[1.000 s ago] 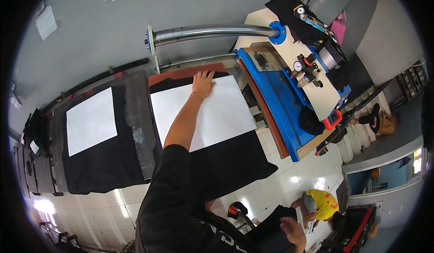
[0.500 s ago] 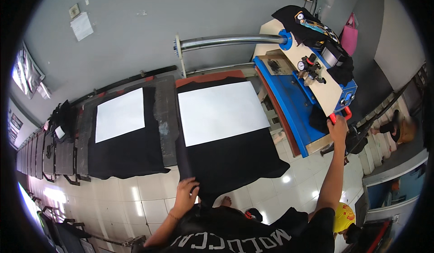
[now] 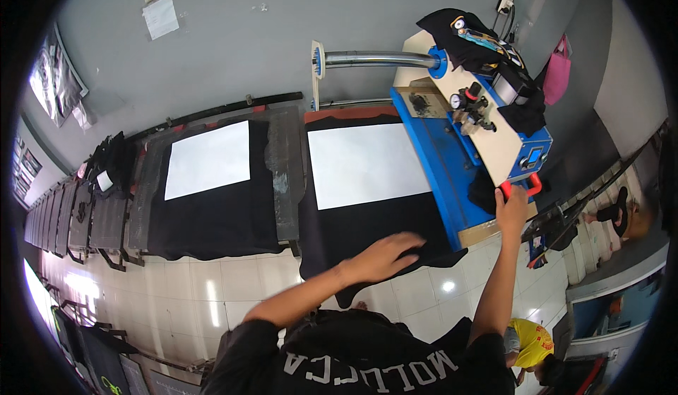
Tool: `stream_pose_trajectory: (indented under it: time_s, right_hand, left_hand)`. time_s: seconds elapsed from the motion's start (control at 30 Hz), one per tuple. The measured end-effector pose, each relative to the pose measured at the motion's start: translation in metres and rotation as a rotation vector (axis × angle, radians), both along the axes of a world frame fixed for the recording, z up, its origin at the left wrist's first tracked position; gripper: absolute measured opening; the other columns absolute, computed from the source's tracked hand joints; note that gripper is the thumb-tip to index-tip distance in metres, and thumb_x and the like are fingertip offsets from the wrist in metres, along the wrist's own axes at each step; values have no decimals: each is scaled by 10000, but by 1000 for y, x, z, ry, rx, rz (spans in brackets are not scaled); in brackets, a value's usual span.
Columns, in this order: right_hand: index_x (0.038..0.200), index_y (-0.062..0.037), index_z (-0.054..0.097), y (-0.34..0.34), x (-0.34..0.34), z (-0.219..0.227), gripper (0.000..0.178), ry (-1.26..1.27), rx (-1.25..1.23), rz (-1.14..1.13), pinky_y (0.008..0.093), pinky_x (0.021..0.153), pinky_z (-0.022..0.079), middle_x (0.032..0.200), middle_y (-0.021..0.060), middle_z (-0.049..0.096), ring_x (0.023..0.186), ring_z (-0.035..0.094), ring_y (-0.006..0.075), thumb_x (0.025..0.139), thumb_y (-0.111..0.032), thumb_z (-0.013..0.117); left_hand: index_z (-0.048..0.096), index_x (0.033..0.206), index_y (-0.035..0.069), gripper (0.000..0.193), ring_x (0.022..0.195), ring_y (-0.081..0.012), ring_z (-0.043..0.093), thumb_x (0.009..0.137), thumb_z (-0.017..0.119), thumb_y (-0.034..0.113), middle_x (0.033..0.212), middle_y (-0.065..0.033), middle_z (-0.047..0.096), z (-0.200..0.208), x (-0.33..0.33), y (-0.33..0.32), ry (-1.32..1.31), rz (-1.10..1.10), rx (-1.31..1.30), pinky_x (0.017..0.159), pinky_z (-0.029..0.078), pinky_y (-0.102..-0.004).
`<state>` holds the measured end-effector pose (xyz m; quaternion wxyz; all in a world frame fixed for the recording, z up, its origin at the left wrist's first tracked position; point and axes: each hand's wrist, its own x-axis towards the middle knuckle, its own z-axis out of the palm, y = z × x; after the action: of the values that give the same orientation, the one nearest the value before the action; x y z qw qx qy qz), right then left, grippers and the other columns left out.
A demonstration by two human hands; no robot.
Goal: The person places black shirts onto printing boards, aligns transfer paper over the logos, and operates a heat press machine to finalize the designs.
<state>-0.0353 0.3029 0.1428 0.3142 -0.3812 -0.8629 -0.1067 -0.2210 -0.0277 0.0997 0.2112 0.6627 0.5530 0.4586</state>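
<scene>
My right hand is closed round the red handle on the front of a blue and cream heat press. My left hand, slightly blurred, has its fingers stretched out above the lower part of a black T-shirt. Whether it touches the cloth I cannot tell. A white sheet lies across the shirt's upper part. The press's blue plate overhangs the right side of this shirt and its board.
To the left, another black shirt bears a white sheet on a grey board. A steel rail runs from the press along the wall. Black cloth lies on the machine. A person in yellow is at lower right.
The heat press has slid left with my right hand on its handle, partly over the nearer shirt. My left hand has left the shirt's lower left edge and moved right.
</scene>
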Motion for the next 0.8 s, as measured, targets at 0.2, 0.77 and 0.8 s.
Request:
stream_pose_trajectory:
  time_s: [0.2, 0.77, 0.8]
  right_hand:
    - [1326, -19, 514, 74, 14, 10, 424, 367, -215, 109, 475, 973, 409, 1179, 263, 611, 1138, 560, 408, 976, -257, 495]
    - [1525, -73, 300, 123, 22, 11, 627, 562, -386, 325, 312, 505, 371, 654, 87, 541, 526, 474, 149, 904, -88, 388]
    - [1523, -69, 299, 123, 22, 12, 627, 563, -401, 316, 313, 504, 368, 648, 85, 534, 523, 471, 150, 903, -88, 388]
  left_hand:
    - [145, 1496, -78, 752, 1458, -365, 215, 970, 552, 273, 1553, -302, 179, 35, 24, 218, 74, 58, 68, 1187, 231, -410]
    - [-29, 1493, -106, 981, 1466, -441, 101, 921, 618, 359, 1537, -387, -8, 41, 54, 265, 116, 129, 56, 1194, 185, -451]
    - [-30, 1494, -104, 981, 1465, -444, 109, 920, 619, 358, 1537, -387, -5, 42, 54, 267, 119, 136, 64, 1193, 189, -452]
